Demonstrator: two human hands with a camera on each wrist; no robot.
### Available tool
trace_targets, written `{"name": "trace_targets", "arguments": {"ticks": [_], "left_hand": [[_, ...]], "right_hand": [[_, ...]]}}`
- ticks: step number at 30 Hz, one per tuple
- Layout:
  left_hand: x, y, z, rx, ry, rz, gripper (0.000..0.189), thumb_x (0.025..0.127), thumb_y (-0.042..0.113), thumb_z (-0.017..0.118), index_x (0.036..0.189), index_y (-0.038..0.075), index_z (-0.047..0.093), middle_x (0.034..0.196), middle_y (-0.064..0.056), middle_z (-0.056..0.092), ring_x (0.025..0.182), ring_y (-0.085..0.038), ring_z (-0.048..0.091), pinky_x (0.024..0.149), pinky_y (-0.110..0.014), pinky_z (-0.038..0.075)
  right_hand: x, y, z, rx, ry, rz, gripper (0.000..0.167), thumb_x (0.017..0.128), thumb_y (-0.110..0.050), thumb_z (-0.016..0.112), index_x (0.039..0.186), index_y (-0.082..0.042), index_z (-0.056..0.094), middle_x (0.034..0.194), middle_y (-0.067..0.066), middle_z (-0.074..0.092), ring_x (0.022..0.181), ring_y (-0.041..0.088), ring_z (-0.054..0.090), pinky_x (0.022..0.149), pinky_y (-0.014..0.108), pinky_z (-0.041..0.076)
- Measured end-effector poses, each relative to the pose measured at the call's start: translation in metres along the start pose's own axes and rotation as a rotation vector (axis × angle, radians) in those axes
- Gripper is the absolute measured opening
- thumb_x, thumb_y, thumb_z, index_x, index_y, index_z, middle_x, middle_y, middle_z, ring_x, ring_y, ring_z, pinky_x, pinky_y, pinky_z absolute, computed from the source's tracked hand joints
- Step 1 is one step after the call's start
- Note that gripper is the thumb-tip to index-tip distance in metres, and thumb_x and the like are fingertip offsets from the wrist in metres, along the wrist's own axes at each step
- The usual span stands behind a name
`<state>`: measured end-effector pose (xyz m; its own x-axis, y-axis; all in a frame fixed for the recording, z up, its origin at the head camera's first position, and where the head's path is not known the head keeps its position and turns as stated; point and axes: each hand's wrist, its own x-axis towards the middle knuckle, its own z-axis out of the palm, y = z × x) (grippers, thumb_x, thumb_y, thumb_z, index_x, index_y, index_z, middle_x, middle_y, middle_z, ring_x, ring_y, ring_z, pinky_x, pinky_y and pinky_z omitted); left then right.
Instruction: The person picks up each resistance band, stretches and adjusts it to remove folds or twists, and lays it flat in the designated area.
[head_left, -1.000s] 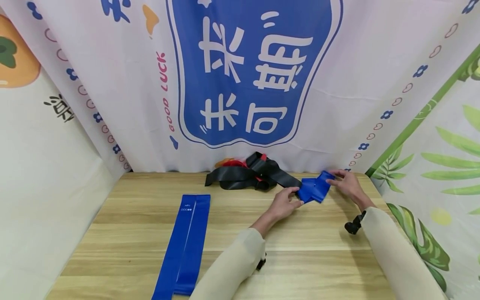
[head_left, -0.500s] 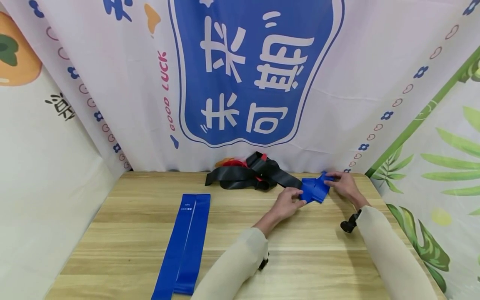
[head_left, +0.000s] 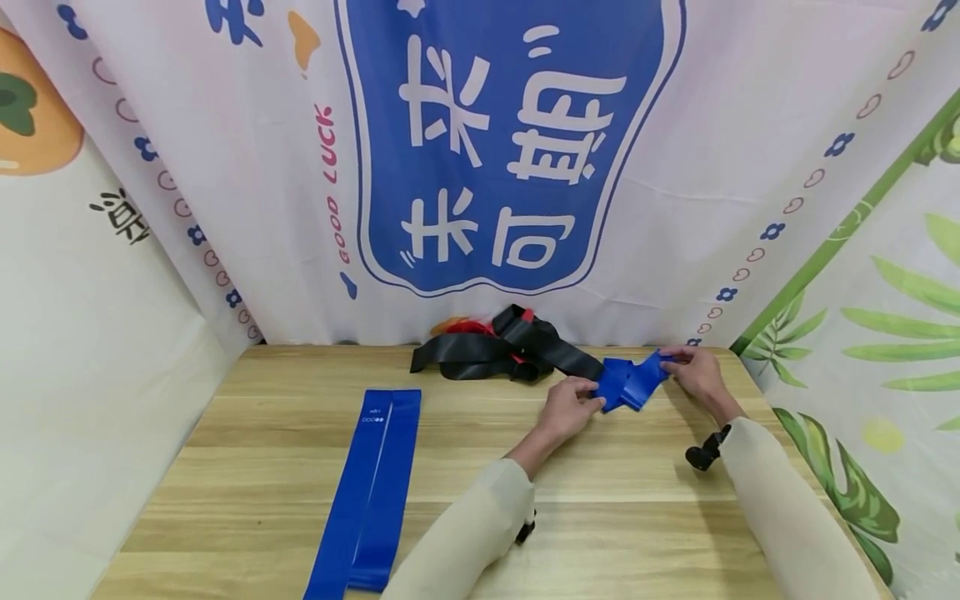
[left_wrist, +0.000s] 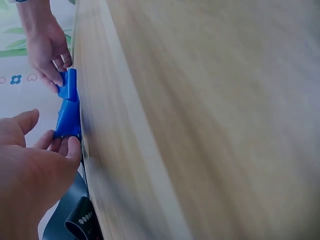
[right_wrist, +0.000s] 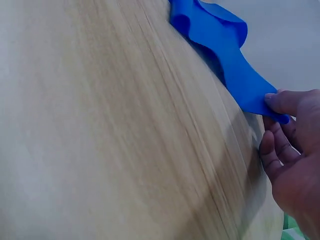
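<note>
If the right hand tugs the pinched blue resistance band, it might slip from the left hand (can't tell its grip).

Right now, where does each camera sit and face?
Head: on head, facing forward and down at table; left grip, right grip, sleeves show.
Left wrist: on that wrist, facing blue band, rightward; both grips show.
Right wrist: on that wrist, facing blue band; only right grip shows.
Head and left wrist share both grips.
</note>
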<state>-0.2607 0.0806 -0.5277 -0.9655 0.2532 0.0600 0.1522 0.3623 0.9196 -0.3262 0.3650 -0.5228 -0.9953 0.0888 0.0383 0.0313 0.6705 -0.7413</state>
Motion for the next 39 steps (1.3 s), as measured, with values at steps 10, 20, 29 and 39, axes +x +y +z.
{"name": "trace_targets", "arguments": {"ticks": [10,20,29,39], "left_hand": [[-0.002,0.000,-0.013,-0.140,0.167,0.019,0.013,0.089,0.010,0.087,0.100,0.004,0.083,0.096,-0.004,0.081,0.082,-0.005,0.073,0.075,-0.019,0.058],[-0.007,-0.001,-0.031,-0.141,0.204,0.027,0.009,0.085,0.000,0.087,0.088,0.006,0.081,0.088,-0.002,0.078,0.078,-0.006,0.072,0.074,-0.020,0.059],[-0.018,-0.004,-0.054,-0.105,0.101,-0.007,0.011,0.091,-0.001,0.081,0.098,0.007,0.083,0.100,-0.002,0.080,0.086,-0.008,0.072,0.080,-0.023,0.061],[-0.035,-0.010,-0.087,-0.026,-0.009,-0.089,0.019,0.099,0.004,0.073,0.102,0.017,0.086,0.117,0.000,0.077,0.116,-0.021,0.066,0.096,-0.036,0.057]], "right_hand": [[-0.008,-0.001,-0.004,0.255,-0.040,0.022,0.035,0.102,-0.006,0.070,0.133,0.010,0.064,0.095,0.001,0.075,0.078,0.014,0.068,0.065,0.027,0.059],[-0.018,-0.006,-0.017,0.265,-0.070,0.012,0.040,0.104,-0.012,0.069,0.139,0.006,0.062,0.094,-0.010,0.073,0.083,0.004,0.068,0.076,0.027,0.062],[-0.021,-0.001,-0.027,0.344,-0.088,-0.023,0.045,0.104,-0.008,0.067,0.142,0.013,0.056,0.095,-0.010,0.073,0.082,0.001,0.067,0.074,0.023,0.060],[-0.034,-0.013,-0.037,0.390,-0.141,-0.068,0.049,0.105,-0.013,0.067,0.143,0.015,0.054,0.096,-0.014,0.075,0.084,0.003,0.070,0.077,0.026,0.062]]}}
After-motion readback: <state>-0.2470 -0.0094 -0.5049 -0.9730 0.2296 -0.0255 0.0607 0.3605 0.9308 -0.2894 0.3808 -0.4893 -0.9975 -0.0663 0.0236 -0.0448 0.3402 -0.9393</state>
